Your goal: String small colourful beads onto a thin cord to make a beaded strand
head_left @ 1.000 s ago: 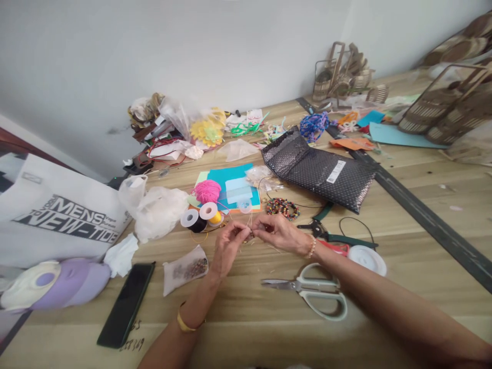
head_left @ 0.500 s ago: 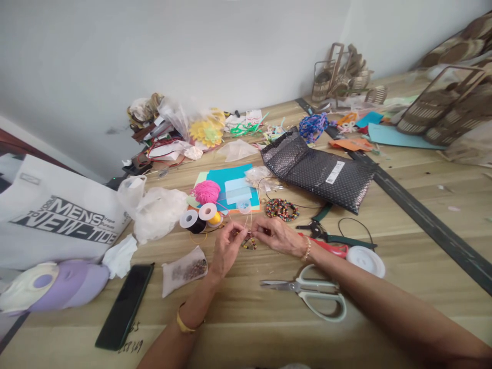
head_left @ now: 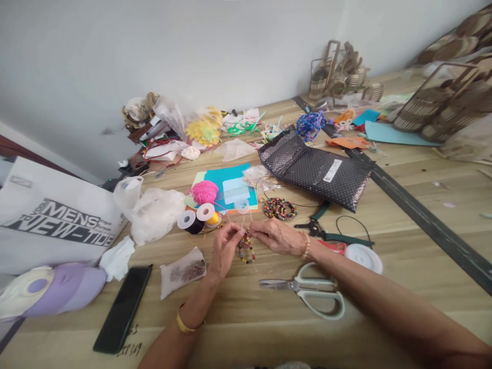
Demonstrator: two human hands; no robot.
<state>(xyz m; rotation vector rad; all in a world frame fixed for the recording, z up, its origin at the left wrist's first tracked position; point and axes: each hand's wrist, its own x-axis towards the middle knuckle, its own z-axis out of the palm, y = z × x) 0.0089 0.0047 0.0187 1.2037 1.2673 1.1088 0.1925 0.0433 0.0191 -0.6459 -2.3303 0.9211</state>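
Wooden tabletop (head_left: 230, 328) lies beneath the scissors (head_left: 295, 285); just beyond them I see the left hand (head_left: 225, 247) pinching a looped bead string (head_left: 252, 252), the right hand (head_left: 280, 238) pinched closed, on what I can't tell.

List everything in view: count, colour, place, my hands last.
bead strand: one, multicoloured, centre
coiled beads: one pile, multicoloured, centre right
yarn ball: one, pink, centre left
thread spools: two, black and yellow, centre left
flat sheets: several, mostly blue, centre
scissors: one, pale, front right
pliers: one, green, right
phone: one, black, front left
bead pouch: one, whitish, left
plastic bag: one, whitish, left
printed bag: one, white, left edge
padded mailer: one, black, right
baskets: several, brown, back right
cord bundle: one, blue, back
craft scraps: many, mixed colours, back
round object: one, white, right
strip: one, black, right
rounded object: one, lilac, left
table: one, brown, beneath
left hand: one, bare, pinching the strand
right hand: one, bare, beside it
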